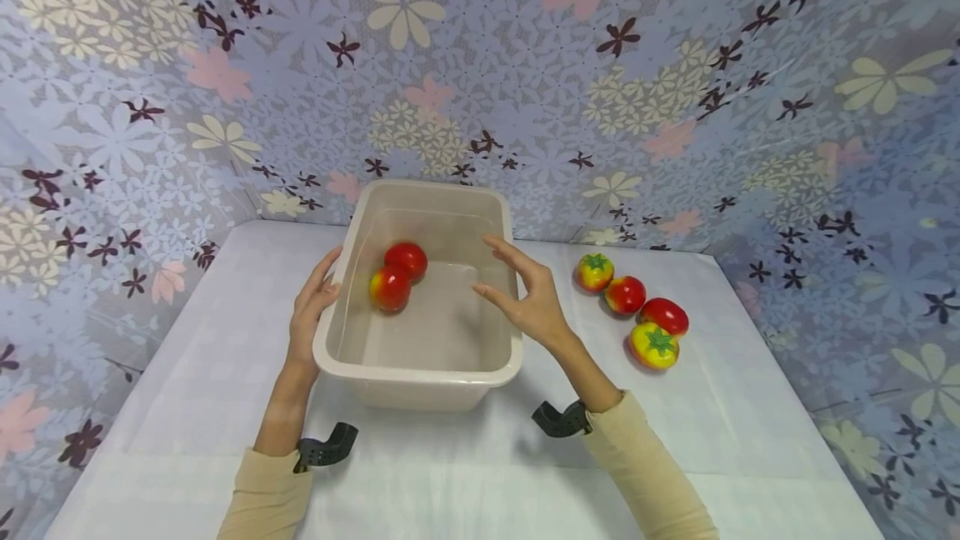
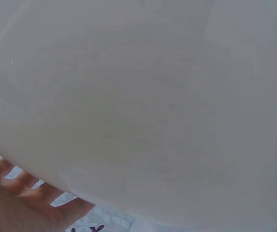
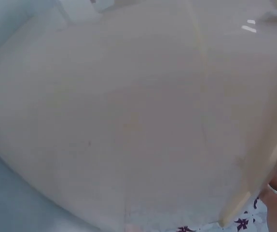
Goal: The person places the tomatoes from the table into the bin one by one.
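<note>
A beige plastic tub (image 1: pixel 427 375) stands in the middle of the white-covered table, and two glossy red toy tomatoes lie together inside it: a red one (image 1: pixel 406 261) and a red-yellow one (image 1: pixel 390 288). Against the tub's left side is my left hand (image 1: pixel 306 315), its fingers extended; the left wrist view shows these fingers spread beside the tub wall (image 2: pixel 143 106). My right hand (image 1: pixel 536 302) is at the right rim, thumb and fingers apart, with nothing between them. In the right wrist view the tub wall (image 3: pixel 129 116) hides most of the scene.
Right of the tub, several more toy tomatoes form a slanting row: a yellow-red one with a green top (image 1: pixel 595 272), a red one (image 1: pixel 626 296), another red one (image 1: pixel 665 317) and a yellow one (image 1: pixel 653 346). Flower-patterned cloth (image 1: pixel 480 65) hangs behind the table.
</note>
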### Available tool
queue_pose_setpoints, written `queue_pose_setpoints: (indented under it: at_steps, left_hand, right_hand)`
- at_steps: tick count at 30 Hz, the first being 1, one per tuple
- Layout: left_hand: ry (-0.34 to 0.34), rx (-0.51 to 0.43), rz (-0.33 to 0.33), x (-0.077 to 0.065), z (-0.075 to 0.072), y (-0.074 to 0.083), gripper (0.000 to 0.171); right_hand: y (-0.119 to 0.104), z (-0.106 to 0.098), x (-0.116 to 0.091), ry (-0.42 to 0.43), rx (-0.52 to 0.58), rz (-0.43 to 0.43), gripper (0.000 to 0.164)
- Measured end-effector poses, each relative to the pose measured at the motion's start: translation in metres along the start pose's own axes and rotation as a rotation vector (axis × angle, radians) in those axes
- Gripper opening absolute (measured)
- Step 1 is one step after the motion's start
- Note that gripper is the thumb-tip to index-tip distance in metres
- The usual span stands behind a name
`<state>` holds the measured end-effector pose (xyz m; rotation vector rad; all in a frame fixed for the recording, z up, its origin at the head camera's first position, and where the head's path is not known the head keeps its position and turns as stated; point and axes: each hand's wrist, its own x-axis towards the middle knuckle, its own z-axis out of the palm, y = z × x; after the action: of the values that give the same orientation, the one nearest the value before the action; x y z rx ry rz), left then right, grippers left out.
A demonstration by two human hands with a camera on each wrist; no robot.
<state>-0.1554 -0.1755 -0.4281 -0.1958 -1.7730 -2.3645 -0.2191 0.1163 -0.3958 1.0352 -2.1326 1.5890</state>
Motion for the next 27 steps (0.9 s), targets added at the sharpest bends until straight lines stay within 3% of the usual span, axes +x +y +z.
queue_pose_setpoints:
  at_steps: [10,17,24,27]
  left_hand:
    - [-0.007,0.008,0.000,0.000,0.001,0.000,0.054]
    - [-0.008,-0.008,0.010,0.000,0.002,0.000,0.054]
    - [-0.008,-0.013,0.011,0.000,0.002,0.001,0.054]
    - [-0.006,-0.007,0.010,-0.001,0.002,0.001,0.054]
  right_hand:
    - [-0.026,-0.020,0.000,0.018,-0.031,0.011,0.060]
    - [-0.023,-0.039,-0.009,0.056,-0.109,0.054,0.059]
    - [-0.017,-0.056,-0.022,0.125,-0.164,0.170,0.058]
    - [-0.014,-0.063,-0.027,0.134,-0.179,0.162,0.058]
